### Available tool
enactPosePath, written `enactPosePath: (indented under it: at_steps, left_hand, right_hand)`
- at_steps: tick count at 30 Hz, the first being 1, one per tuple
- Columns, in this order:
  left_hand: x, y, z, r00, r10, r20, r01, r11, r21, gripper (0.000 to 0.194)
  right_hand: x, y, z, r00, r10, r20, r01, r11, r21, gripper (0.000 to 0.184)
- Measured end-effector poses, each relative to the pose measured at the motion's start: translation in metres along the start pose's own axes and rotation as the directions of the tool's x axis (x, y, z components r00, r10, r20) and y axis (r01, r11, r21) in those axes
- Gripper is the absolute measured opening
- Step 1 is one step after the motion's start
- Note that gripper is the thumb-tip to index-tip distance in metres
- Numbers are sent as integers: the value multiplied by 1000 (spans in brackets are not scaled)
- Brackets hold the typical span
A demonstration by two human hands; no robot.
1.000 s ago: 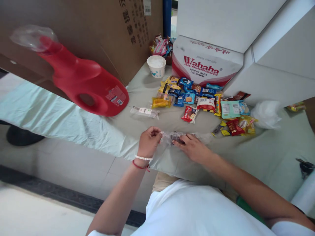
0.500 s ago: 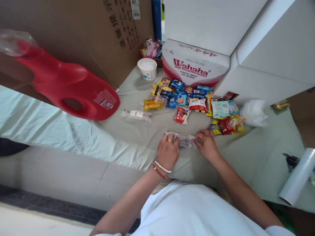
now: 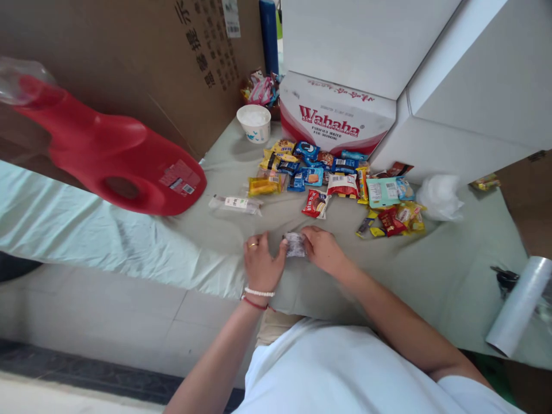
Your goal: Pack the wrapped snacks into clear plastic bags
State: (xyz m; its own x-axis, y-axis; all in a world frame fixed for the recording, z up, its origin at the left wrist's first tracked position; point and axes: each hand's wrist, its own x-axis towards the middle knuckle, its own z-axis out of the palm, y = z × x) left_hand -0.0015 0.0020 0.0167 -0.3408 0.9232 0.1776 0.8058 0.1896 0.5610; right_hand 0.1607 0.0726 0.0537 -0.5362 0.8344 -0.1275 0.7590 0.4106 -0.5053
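A small clear plastic bag with a dark snack inside (image 3: pixel 295 244) lies folded on the pale cloth-covered table (image 3: pixel 431 270). My left hand (image 3: pixel 261 261) presses on the bag's left end, fingers curled and a ring showing. From the right, my right hand (image 3: pixel 321 248) pinches the other end. Just beyond my hands a heap of colourful snack packets (image 3: pixel 340 178) is spread out. A clear packed bag with a white label (image 3: pixel 236 203) lies to the left of the heap.
A big red detergent jug (image 3: pixel 116 161) lies on its side at the left. A white paper cup (image 3: pixel 254 122) and a Wahaha carton (image 3: pixel 336 118) stand at the back. A crumpled white bag (image 3: pixel 440 195) and a roll of film (image 3: pixel 520 305) are on the right.
The bag was stretched out between my hands; now it is folded small and my hands have come close together, shifted slightly left.
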Motion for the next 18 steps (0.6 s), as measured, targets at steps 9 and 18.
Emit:
enactPosePath:
  at_steps: [9,18]
  left_hand:
    - [-26,61,14,965,245,-96,-262,917,-301,21]
    - [-76,89,24,710,704,33,-494,531,-689,56]
  right_hand:
    - [-59,4,1,925,377,-37,-191,548,814,48]
    - [-143,47,-1,774,604,190,-205,-45,978,50]
